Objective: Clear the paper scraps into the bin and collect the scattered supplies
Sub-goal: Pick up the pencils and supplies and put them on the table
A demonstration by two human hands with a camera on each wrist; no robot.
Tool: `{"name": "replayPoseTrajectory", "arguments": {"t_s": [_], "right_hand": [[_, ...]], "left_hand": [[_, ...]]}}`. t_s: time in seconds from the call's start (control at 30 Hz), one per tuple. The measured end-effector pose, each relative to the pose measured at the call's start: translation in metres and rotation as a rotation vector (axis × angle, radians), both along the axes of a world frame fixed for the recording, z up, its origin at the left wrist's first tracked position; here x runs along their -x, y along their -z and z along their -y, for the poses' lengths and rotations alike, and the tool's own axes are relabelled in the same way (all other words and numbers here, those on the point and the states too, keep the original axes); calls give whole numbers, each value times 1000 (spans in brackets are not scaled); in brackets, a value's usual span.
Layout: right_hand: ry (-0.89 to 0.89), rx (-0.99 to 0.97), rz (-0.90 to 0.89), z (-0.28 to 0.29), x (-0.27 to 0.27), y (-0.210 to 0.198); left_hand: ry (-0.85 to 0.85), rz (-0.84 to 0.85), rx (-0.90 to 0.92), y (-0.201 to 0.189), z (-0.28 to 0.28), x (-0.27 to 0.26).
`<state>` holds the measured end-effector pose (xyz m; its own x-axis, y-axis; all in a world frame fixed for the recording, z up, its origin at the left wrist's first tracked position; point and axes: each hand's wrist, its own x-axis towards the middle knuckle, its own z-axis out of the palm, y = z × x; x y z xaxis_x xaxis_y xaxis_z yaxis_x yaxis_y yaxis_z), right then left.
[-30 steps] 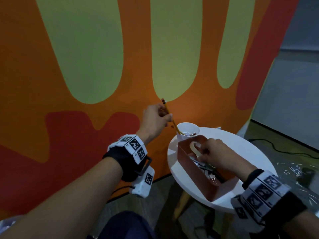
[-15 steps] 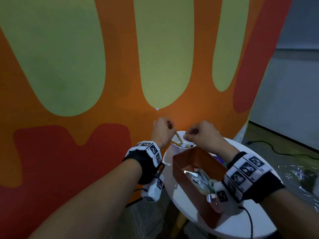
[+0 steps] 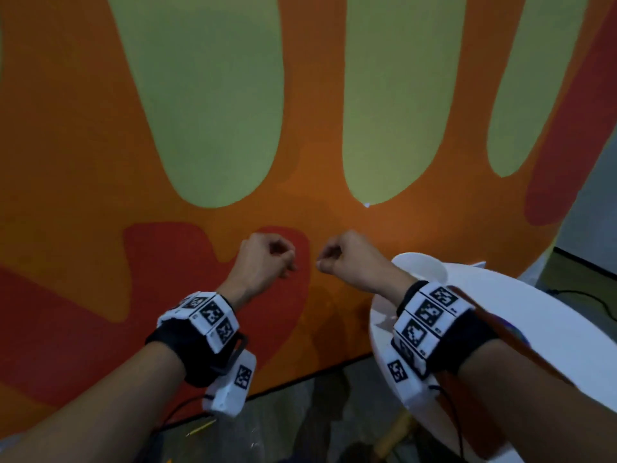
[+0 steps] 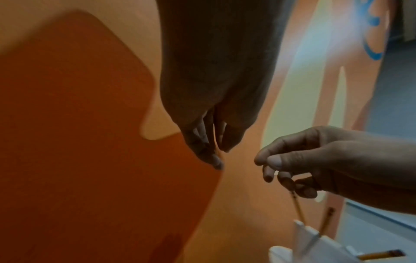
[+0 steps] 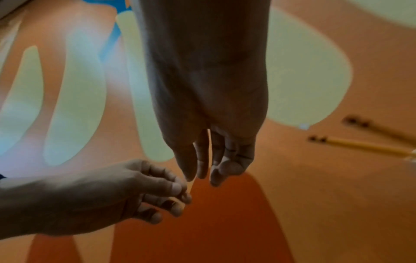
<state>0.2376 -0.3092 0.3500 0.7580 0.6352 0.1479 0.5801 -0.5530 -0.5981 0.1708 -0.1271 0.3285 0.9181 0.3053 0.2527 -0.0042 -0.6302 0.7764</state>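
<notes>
In the head view my left hand and right hand hang side by side in the air before the painted wall, left of the round white table. Their fingers are loosely curled and hold nothing. The left wrist view shows my left fingers hanging relaxed and the right hand with its thumb resting on the forefinger. Below them, two yellow pencils stand in a white cup. That white cup sits at the table's far edge. My right wrist hides most of the orange box.
One yellow pencil lies on the grey floor under my left forearm, near a black cable. The orange, green and red wall stands close ahead. Another black cable runs over the floor at the right.
The left hand let the pencil go into the cup. Both hands rose from the cup and moved left, off the table. The view turned left, so the box is now mostly covered.
</notes>
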Motion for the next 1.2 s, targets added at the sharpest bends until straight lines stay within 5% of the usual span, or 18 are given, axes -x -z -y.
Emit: {"name": "replayPoseTrajectory", "arguments": {"t_s": [0.27, 0.5, 0.67, 0.93, 1.2], "right_hand": [[-421, 291, -161, -155, 54, 92], [-695, 639, -149, -293, 108, 231], [-853, 855, -158, -329, 119, 314], [-738, 929, -494, -346, 95, 380], [-688, 920, -596, -348, 97, 435]], "left_hand": [[-92, -393, -47, 93, -136, 127], [-326, -549, 160, 238, -200, 196], [-399, -670, 294, 336, -209, 218], [-502, -758, 293, 424, -228, 197], [-604, -859, 271, 476, -229, 187]]}}
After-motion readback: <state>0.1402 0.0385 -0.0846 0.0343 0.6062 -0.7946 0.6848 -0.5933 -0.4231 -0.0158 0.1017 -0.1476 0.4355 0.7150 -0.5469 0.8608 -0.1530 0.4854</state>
